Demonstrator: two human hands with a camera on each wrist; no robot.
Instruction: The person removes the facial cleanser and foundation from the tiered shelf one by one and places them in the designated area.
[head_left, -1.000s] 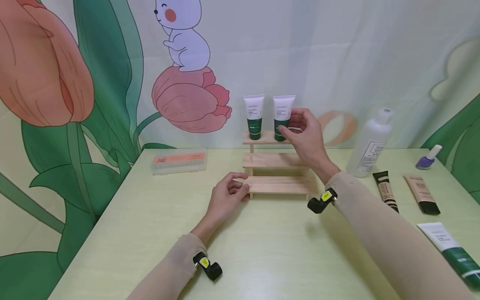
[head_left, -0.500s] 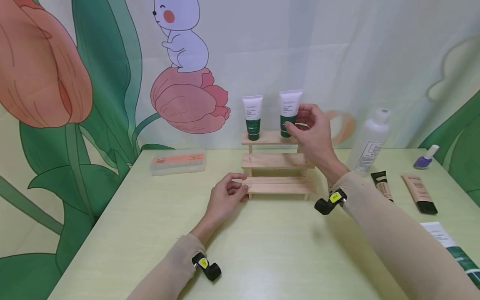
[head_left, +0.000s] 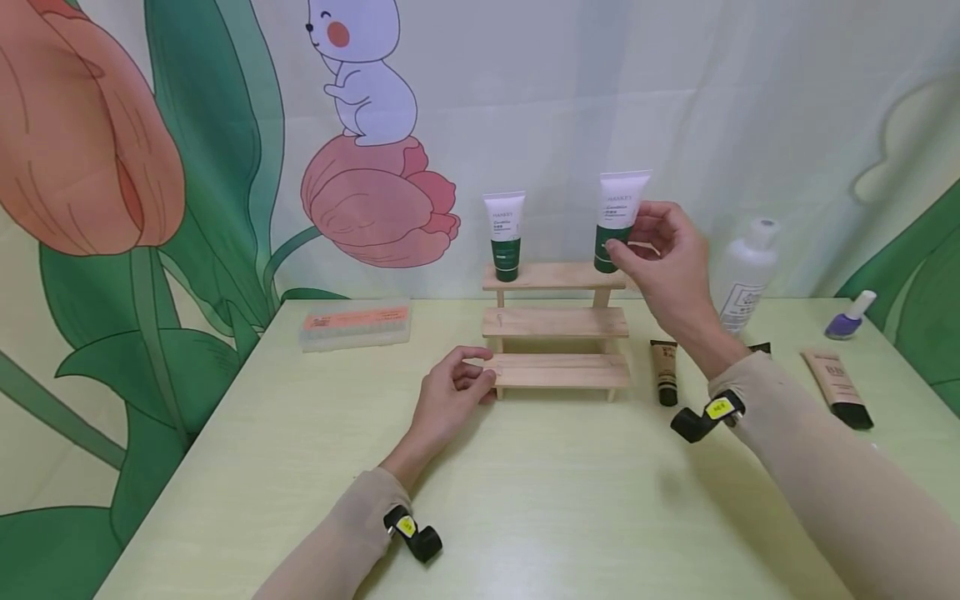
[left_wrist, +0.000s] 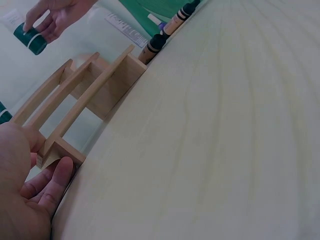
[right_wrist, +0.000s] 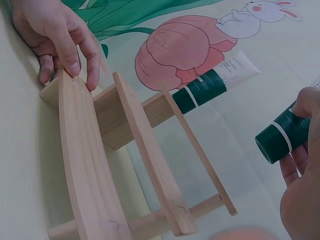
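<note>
Fingers [head_left: 663, 212] of the right hand [head_left: 673, 260] are pinching one tube [head_left: 617, 218] near the top shelf [head_left: 551, 276] of the wooden stand [head_left: 555, 322], and the left hand [head_left: 447, 390], pinching its lowest step [head_left: 558, 372], should be bracing it firmly

The green-and-white tube [head_left: 615, 218] in the right hand [head_left: 673, 265] bears the brand HANKEY in capitals on its white section. The standing tube [head_left: 506, 237] on the top shelf [head_left: 558, 276] carries the same brand. The beige tube [head_left: 834, 382] reads BB. Print on the bottle [head_left: 742, 302], flat case [head_left: 357, 319] and yellow wrist tags [head_left: 720, 407] is not legible.
</note>
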